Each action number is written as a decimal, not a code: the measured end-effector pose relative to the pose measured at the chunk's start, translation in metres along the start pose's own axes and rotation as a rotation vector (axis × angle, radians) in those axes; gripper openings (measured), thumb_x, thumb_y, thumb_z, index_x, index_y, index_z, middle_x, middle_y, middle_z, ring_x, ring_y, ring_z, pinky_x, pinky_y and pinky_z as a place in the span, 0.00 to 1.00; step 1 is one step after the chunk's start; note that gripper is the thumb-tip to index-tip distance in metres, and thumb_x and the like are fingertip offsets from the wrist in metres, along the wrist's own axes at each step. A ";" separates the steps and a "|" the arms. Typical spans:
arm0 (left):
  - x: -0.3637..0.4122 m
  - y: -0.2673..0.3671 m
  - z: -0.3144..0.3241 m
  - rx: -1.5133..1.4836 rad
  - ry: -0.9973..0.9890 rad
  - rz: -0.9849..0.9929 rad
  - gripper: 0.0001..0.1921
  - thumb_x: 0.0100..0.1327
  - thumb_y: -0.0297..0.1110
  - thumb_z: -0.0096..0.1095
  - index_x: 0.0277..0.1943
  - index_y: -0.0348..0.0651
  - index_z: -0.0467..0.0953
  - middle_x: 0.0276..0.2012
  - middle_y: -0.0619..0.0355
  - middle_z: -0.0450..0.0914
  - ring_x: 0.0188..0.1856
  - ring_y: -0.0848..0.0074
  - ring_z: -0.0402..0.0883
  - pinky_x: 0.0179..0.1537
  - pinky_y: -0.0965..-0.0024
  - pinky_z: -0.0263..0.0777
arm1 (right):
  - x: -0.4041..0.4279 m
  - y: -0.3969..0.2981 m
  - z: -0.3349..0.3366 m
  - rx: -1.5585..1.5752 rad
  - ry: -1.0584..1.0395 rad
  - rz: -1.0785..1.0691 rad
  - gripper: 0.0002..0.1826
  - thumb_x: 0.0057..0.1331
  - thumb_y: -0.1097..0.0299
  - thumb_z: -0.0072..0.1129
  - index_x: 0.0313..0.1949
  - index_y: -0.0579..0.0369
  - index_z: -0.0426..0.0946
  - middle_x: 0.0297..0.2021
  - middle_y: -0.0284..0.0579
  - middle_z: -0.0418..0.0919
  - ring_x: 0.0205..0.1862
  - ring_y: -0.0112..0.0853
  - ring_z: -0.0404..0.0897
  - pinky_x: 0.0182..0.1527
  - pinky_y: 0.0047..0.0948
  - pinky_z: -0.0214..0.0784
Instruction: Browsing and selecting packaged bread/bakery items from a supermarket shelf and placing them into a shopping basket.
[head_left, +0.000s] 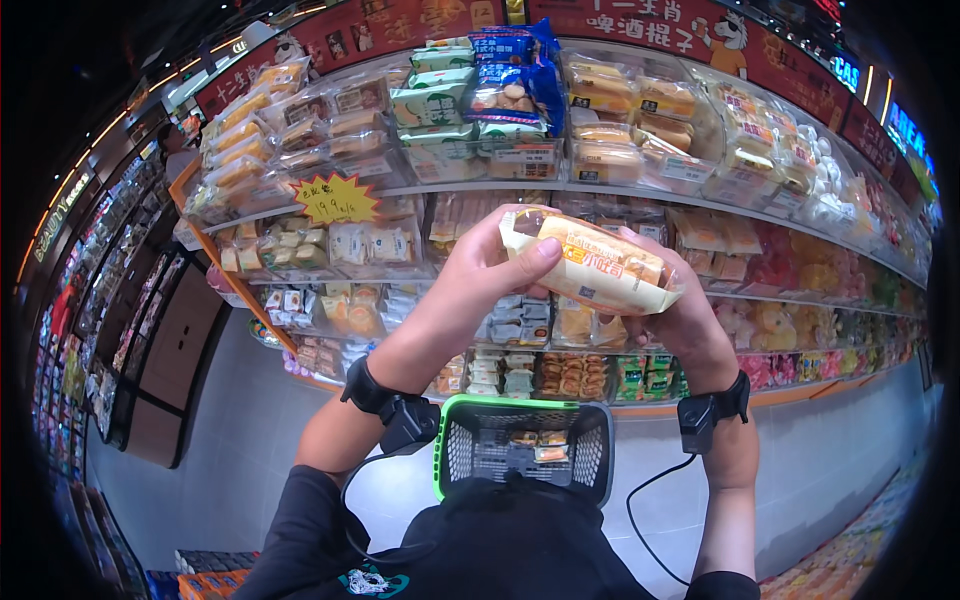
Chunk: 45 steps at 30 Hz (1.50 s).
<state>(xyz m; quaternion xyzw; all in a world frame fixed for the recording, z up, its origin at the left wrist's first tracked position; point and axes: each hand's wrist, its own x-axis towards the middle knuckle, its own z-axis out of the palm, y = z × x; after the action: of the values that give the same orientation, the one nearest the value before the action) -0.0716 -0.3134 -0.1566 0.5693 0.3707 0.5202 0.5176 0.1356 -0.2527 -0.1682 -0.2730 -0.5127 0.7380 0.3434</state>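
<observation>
A packaged bread loaf (600, 262) in a clear and cream wrapper is held up before the shelves. My left hand (510, 259) grips its left end, with the thumb over the front of the wrapper. Behind and under the right end lies my right hand (667, 307), partly hidden by the pack. Below my hands, close to my body, is a dark plastic shopping basket (604, 450) with a green rim. Several small wrapped food packs (551, 454) lie on the basket's bottom.
Tiered shelves (450, 187) of packaged breads and snacks curve across in front. Blue bags (510, 82) stand on the top tier, and a yellow starburst sign (335, 199) hangs at its edge. Dark cabinets (161, 360) stand at the left. A person (177, 154) is partly visible beyond the shelf's left end.
</observation>
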 end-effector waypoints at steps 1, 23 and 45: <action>0.000 -0.002 -0.001 0.011 0.000 0.023 0.30 0.60 0.47 0.62 0.58 0.37 0.64 0.49 0.54 0.74 0.51 0.75 0.74 0.50 0.70 0.70 | -0.001 -0.001 0.001 -0.012 0.031 0.004 0.25 0.69 0.50 0.41 0.47 0.63 0.71 0.25 0.49 0.79 0.17 0.29 0.78 0.08 0.19 0.61; 0.011 0.019 -0.006 0.037 -0.060 0.269 0.27 0.59 0.42 0.56 0.56 0.33 0.65 0.43 0.52 0.76 0.46 0.74 0.77 0.51 0.72 0.68 | -0.019 0.011 0.020 -0.484 -0.135 -0.340 0.18 0.73 0.58 0.36 0.38 0.61 0.70 0.31 0.32 0.71 0.33 0.16 0.66 0.37 0.19 0.61; 0.007 0.016 -0.007 0.067 -0.032 0.252 0.26 0.58 0.42 0.58 0.54 0.34 0.67 0.43 0.52 0.76 0.47 0.73 0.76 0.51 0.71 0.68 | -0.016 0.013 0.020 -0.463 -0.173 -0.326 0.20 0.73 0.56 0.35 0.40 0.61 0.70 0.32 0.32 0.71 0.35 0.16 0.66 0.39 0.18 0.61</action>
<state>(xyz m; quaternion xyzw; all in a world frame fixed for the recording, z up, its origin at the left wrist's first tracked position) -0.0790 -0.3080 -0.1398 0.6364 0.3050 0.5594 0.4348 0.1277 -0.2800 -0.1734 -0.1942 -0.7318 0.5570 0.3413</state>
